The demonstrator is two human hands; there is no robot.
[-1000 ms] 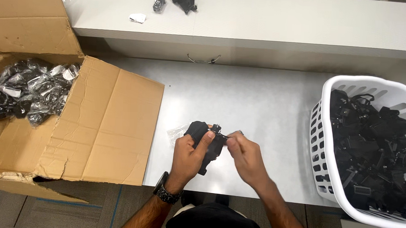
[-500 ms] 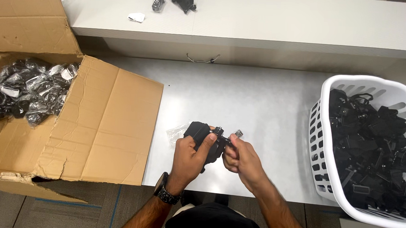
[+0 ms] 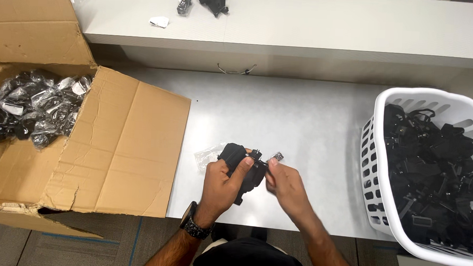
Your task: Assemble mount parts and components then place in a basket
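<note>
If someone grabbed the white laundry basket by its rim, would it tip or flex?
The white basket looks like thin slotted plastic, so its rim would probably flex. It is heaped with black strapped items, so likely heavy, and it overhangs the table edge, so it might tip.

Both forearms reach forward from the body, bare, and meet close together. The left hand (image 3: 225,181) is curled, its fingers wrapped over the top and its thumb underneath, a dark watch band on that wrist. The right hand (image 3: 286,184), just beside it, pinches with its fingertips toward the left grip.
</note>
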